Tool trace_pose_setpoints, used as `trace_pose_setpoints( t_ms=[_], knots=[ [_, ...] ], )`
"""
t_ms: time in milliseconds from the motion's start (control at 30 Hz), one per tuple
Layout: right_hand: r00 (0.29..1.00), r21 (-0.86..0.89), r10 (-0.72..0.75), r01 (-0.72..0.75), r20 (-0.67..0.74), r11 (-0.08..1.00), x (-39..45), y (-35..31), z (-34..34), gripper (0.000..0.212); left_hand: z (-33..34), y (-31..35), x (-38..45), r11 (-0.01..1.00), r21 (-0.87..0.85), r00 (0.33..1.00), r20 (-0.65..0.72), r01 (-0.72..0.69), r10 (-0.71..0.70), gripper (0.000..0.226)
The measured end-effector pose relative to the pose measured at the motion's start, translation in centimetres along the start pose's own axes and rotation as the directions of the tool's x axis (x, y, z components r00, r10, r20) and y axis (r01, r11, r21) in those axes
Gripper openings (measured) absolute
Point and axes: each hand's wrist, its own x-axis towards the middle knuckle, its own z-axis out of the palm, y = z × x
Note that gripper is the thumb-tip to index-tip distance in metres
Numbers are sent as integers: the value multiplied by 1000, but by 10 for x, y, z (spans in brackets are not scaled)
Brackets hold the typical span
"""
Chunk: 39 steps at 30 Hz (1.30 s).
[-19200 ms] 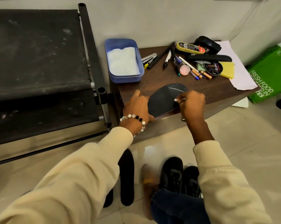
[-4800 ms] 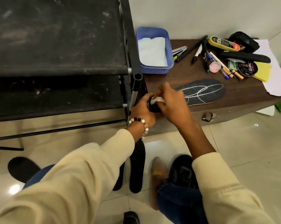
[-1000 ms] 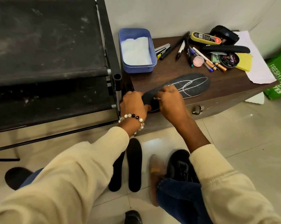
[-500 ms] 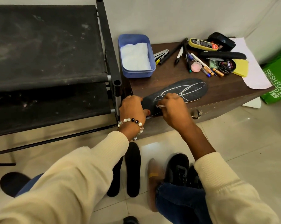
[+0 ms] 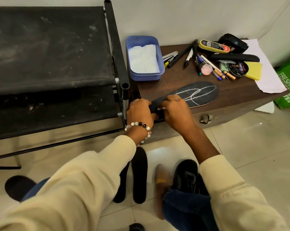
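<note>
A dark insole (image 5: 201,95) with white chalk curves lies on the brown table (image 5: 241,97), its heel end hanging over the near left corner. My left hand (image 5: 139,112), with a bead bracelet at the wrist, grips that heel end. My right hand (image 5: 174,110) pinches a short white chalk stick (image 5: 161,108) against the insole by the heel. The heel itself is hidden under both hands.
A blue tub (image 5: 144,59) with white tissue, pens (image 5: 196,59), a shoe-polish tin (image 5: 238,69), brushes and a yellow sponge (image 5: 254,70) crowd the table's back. A black rack (image 5: 117,52) stands left. Two black insoles (image 5: 139,174) and black shoes (image 5: 186,175) lie on the floor.
Over the last seconds chalk curves have appeared on the insole. In the last second my hands stay at the heel end; the right hand's chalk shifts slightly along it.
</note>
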Motion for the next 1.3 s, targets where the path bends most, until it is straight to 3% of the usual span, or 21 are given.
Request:
trace_pose_setpoints(
  t_ms=[133,200,300,500,633,700,900,1067,1233,1300],
  knots=[
    [984,15,168,-168,-62,986,3,10,4,32,0,1,-1,1000,18,1000,3,-7,7,37],
    [993,10,111,-111,-30,994,2,-1,5,31,-1,1,0,1000,20,1000,-3,-3,3,36],
    [996,10,-85,85,8,996,-2,-11,6,29,-1,1,0,999,36,1000,-9,0,0,31],
    [994,-28,90,-92,-62,995,3,7,2,33,0,2,-1,1000,20,1000,8,1,-1,37],
    [998,-29,-68,68,-11,997,2,-12,5,29,0,1,-1,999,32,1000,-20,0,1,29],
    [991,8,-121,121,-50,993,5,-11,7,27,-1,2,-1,999,44,1000,-30,-2,3,27],
    [987,-1,83,-84,-139,997,15,2,12,28,-2,3,-2,1000,5,1000,3,16,-16,33],
    [994,49,-63,67,-91,997,15,-11,11,19,-2,2,-2,1000,19,999,-35,11,-11,28],
    [987,-2,86,-87,-134,996,15,1,7,26,-1,2,-2,1000,-5,1000,-13,11,-11,34],
    [992,3,39,-39,-118,999,13,-8,8,24,0,1,-2,1000,-2,1000,-28,6,-6,34]
  ],
)
